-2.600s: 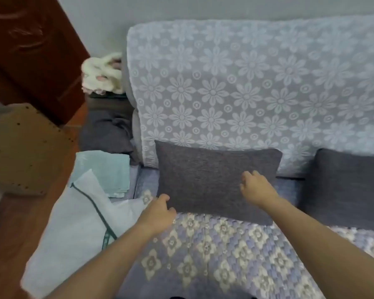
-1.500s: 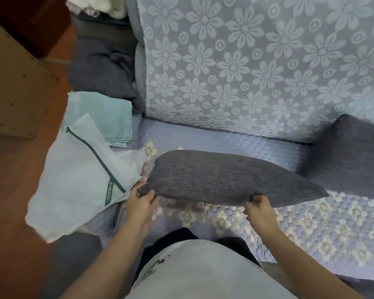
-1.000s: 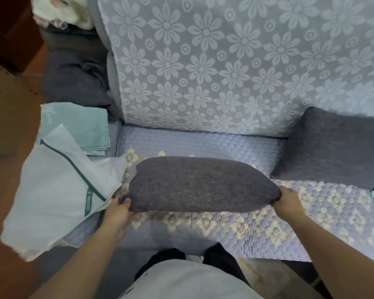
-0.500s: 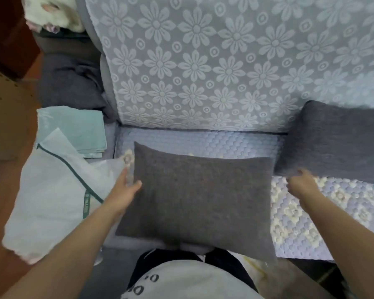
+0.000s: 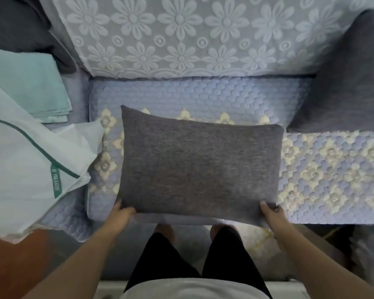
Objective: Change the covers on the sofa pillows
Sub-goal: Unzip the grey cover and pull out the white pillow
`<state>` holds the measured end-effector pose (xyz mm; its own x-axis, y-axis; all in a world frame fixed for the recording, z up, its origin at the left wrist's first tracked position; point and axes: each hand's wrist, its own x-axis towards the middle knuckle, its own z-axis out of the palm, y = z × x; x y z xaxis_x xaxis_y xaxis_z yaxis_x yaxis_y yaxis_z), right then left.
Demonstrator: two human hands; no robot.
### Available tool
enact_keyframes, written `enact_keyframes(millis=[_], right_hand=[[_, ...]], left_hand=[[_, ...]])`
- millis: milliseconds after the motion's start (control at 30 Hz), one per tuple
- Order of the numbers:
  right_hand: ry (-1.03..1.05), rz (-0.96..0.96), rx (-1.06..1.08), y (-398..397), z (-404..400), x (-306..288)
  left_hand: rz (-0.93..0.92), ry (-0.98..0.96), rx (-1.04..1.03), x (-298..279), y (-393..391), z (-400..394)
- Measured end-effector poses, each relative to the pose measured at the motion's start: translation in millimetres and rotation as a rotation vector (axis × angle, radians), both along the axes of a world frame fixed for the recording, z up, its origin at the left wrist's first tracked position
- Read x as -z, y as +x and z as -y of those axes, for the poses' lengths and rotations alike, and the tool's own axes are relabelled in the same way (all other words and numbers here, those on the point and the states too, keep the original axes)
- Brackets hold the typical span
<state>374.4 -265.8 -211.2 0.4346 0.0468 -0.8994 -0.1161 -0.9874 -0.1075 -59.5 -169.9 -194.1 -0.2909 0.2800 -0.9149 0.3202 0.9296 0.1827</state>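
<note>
My arms are bare from the bottom edge of the view up to the wrists, with no sleeve, watch or bracelet on either, and my left hand (image 5: 121,215) and right hand (image 5: 272,214) wear no gloves and no rings that I can make out. I have on black shorts (image 5: 194,262) that split into two dark legs ending just short of my knees, which show bare above the hems. Below them, at the bottom edge, is the hem of my pale grey-white top (image 5: 192,289), plain where it shows.
</note>
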Motion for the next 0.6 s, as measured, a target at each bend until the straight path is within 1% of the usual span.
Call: enact_keyframes(millis=[100,167,200,267,333,433,467,533,600], right_hand=[[-0.006,-0.037,0.125,2,11,18],[0.031,-0.031,0.198,0,10,14],[0.039,-0.019,0.200,-1,8,7],[0.064,-0.009,0.127,-3,0,-16],[0.164,0.000,0.054,-6,-14,-57],[0.325,-0.057,0.137,-13,-45,-132],[0.356,-0.089,0.151,-16,-58,-161],[0.397,-0.154,0.078,-27,-80,-209],[0.485,-0.234,0.022,-45,-99,-262]], left_hand=[[-0.048,-0.018,0.043,2,1,-13],[-0.064,0.002,0.147,-2,2,-20],[-0.055,0.023,0.209,-10,6,-24],[-0.035,0.055,0.332,-23,16,-28],[-0.029,0.111,0.467,-47,30,-24],[-0.032,0.275,0.701,-90,53,-15],[-0.029,0.352,0.780,-105,62,-13],[-0.009,0.529,0.944,-139,85,-11],[-0.001,0.740,1.069,-184,106,-11]])
